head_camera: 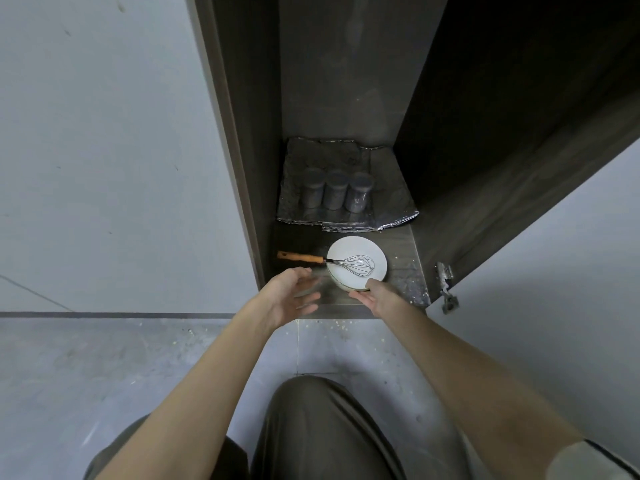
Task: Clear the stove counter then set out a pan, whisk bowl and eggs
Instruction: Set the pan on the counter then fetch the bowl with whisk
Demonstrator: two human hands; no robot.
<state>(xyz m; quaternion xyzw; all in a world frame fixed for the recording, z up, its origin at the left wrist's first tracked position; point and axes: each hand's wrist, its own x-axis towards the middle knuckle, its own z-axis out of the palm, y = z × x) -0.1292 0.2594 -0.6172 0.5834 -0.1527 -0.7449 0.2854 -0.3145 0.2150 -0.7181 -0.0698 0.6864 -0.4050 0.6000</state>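
A white bowl (349, 251) stands on the floor of a dark open cabinet (405, 265), near its front edge. A wire whisk (356, 265) with an orange wooden handle lies across the bowl, handle sticking out to the left. My right hand (375, 295) touches the bowl's near right rim, fingers under its edge. My left hand (294, 294) hovers open just left of the bowl, below the whisk handle, fingers spread and blurred. No pan or eggs are in sight.
Three grey-lidded jars (335, 192) stand in a row on crumpled foil (391, 202) at the back of the cabinet. The cabinet door (519, 188) hangs open on the right, its hinge (446, 289) exposed. Crumbs dot the grey tiled floor (138, 358). My knees fill the bottom.
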